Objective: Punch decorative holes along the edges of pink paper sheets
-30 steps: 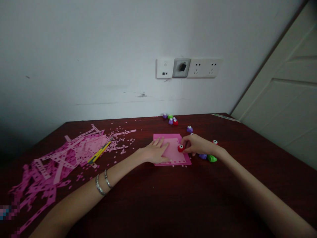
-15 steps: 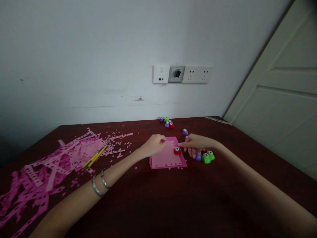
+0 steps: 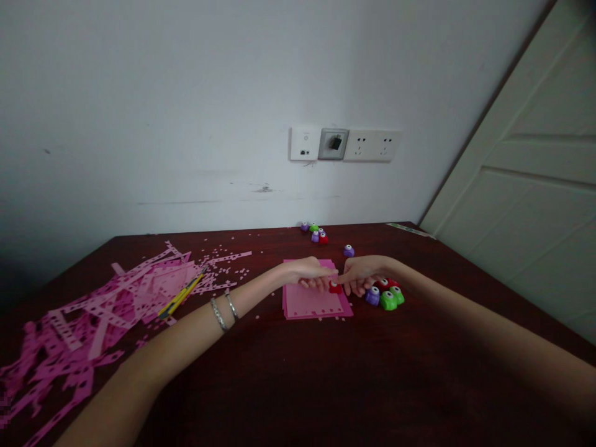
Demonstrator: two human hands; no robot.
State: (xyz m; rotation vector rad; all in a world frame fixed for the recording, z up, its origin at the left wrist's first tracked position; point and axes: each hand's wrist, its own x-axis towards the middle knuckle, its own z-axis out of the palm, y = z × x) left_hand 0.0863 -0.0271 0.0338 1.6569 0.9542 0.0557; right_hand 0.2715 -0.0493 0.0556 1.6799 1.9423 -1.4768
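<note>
A small red craft punch [image 3: 334,287] with an eye-like button sits at the right edge of a pink paper sheet [image 3: 307,303]. My left hand [image 3: 313,273] reaches over the sheet from the left, its fingers closed against the punch. From the right, my right hand [image 3: 362,274] meets the same punch with its thumb, the other fingers curled beneath. Hands partly hide the punch and the sheet's upper part. Small holes run along the sheet's lower edge, and darker pink paper [image 3: 347,312] shows underneath.
Green punches [image 3: 388,300], a purple punch [image 3: 372,296] and red ones lie right of my right hand. Another purple punch [image 3: 349,251] and a small cluster stand farther back. Punched pink strips [image 3: 100,329], paper bits and a yellow cutter knife [image 3: 181,294] lie left.
My left hand has moved right across the paper to the red punch. My right thumb has come onto it too. The view has shifted slightly.
</note>
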